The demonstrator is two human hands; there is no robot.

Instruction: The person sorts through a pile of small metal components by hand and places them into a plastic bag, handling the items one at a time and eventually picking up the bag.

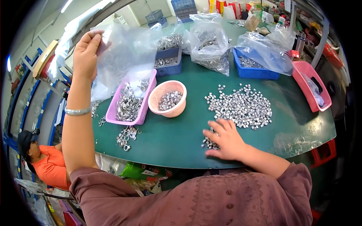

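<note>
Raised at the upper left, my left hand [86, 54] pinches the top edge of a transparent plastic bag [126, 52], which hangs down behind a pink-purple tray [150, 90] of metal rings. My right hand [228, 142] lies low over the table near its front edge, fingers spread. Under and beside those fingers is a small group of shiny metal pieces [206, 143], partly hidden by the hand. Just beyond spreads a larger pile of the same small silver pieces [241, 107]. A peach plastic basket [177, 111] with small metal parts inside stands between my hands.
Loose rings [126, 137] lie before the tray on the green table [177, 141]. Farther back are a blue bin [174, 69], a bag of parts [211, 41] and another blue bin [258, 73]. A pink tray [309, 88] sits right. A person in orange [49, 165] is at left.
</note>
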